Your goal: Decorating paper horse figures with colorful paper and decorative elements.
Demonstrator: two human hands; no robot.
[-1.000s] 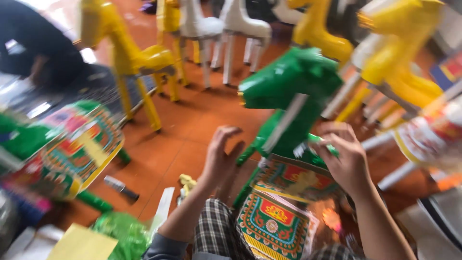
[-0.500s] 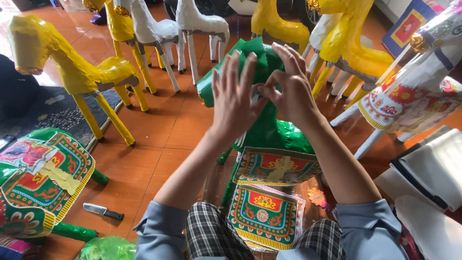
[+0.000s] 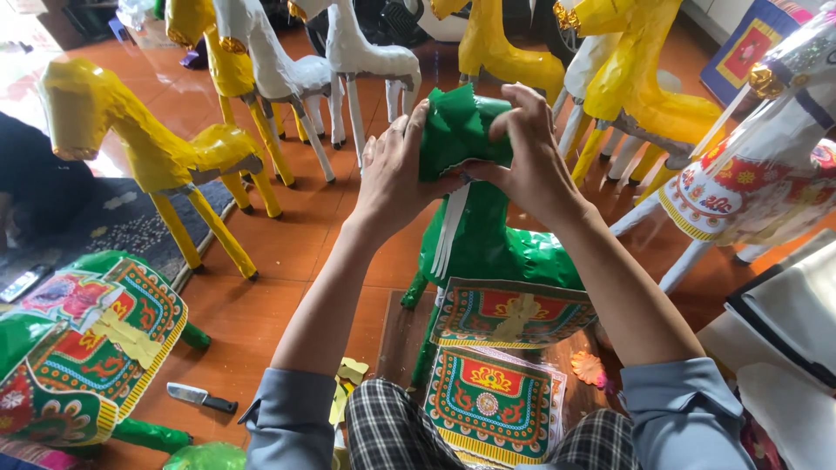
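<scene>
Green paper horse (image 3: pixel 501 252) held by the head between both hands.
Standing on the orange tiled floor (image 3: pixel 261 287) just in front of the person's knees, it wears a patterned red-and-green saddle cloth (image 3: pixel 512 315) across its back. Its head sits between the hands: the left hand (image 3: pixel 396 174) presses flat against its left side, fingers together, while the right hand (image 3: pixel 531 157) pinches the serrated green paper at the top. Yellow paper horses (image 3: pixel 157 148) and white ones (image 3: pixel 348 52) stand around it.
</scene>
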